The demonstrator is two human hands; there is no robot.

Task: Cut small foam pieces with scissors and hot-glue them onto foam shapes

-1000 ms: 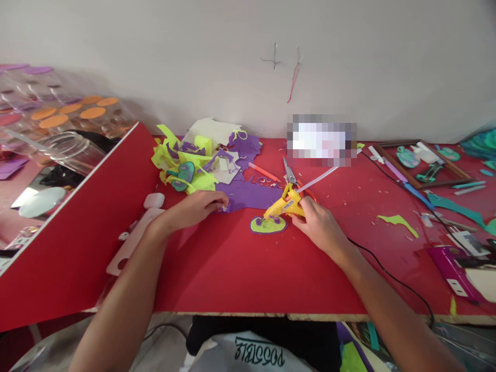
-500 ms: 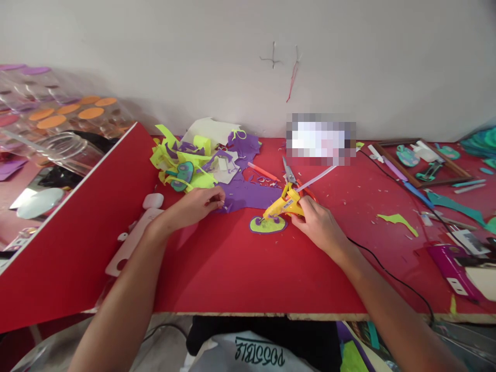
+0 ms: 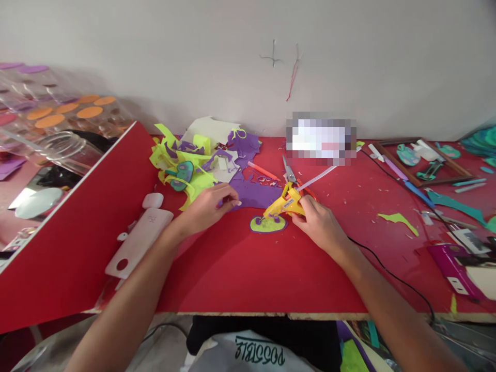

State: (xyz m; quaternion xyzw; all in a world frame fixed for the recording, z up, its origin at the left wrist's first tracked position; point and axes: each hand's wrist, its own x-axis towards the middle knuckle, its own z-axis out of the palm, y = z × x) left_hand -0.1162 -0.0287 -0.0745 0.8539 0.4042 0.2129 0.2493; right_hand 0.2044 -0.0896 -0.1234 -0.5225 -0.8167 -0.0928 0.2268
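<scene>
My right hand (image 3: 318, 222) is closed round a yellow glue gun (image 3: 284, 205), whose nozzle points down onto a small lime and purple foam shape (image 3: 268, 223) lying on the red table (image 3: 248, 274). My left hand (image 3: 207, 207) hovers just left of that shape, fingers pinched on a tiny pale piece I cannot name. Behind it lies a purple foam sheet (image 3: 253, 194). A black cord (image 3: 391, 276) trails from the gun along my right forearm.
A heap of lime and purple foam scraps (image 3: 189, 160) sits at the back left. Scissors (image 3: 290, 173) and an orange pen (image 3: 263, 171) lie behind the gun. A pink phone-like slab (image 3: 139, 240) lies at left. A wooden frame (image 3: 422, 160) and teal cutouts fill the right.
My left hand has lifted off the purple sheet and moved right, toward the foam shape, with its fingers pinched. The right hand and glue gun have stayed put.
</scene>
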